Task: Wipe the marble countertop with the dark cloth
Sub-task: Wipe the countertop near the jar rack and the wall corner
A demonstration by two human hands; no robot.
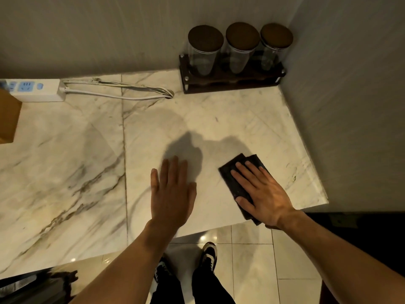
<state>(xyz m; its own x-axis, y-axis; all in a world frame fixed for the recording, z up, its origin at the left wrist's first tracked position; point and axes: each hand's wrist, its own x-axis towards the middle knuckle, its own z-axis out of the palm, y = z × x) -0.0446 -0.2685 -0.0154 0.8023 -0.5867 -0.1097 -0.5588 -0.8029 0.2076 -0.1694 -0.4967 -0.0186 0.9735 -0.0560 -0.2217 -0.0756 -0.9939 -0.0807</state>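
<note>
The white marble countertop (219, 119) with grey-brown veins fills most of the view. A folded dark cloth (235, 181) lies flat on it near the front right edge. My right hand (260, 191) presses down on the cloth with fingers spread, covering its right half. My left hand (173, 194) lies flat on the bare marble to the left of the cloth, fingers together, holding nothing.
A dark wooden rack (232, 83) with three lidded glass jars stands in the back right corner. A white power strip (32, 89) and its coiled cable (131, 93) lie at the back left. A brown box (7, 119) sits at the left edge. Walls close the back and right.
</note>
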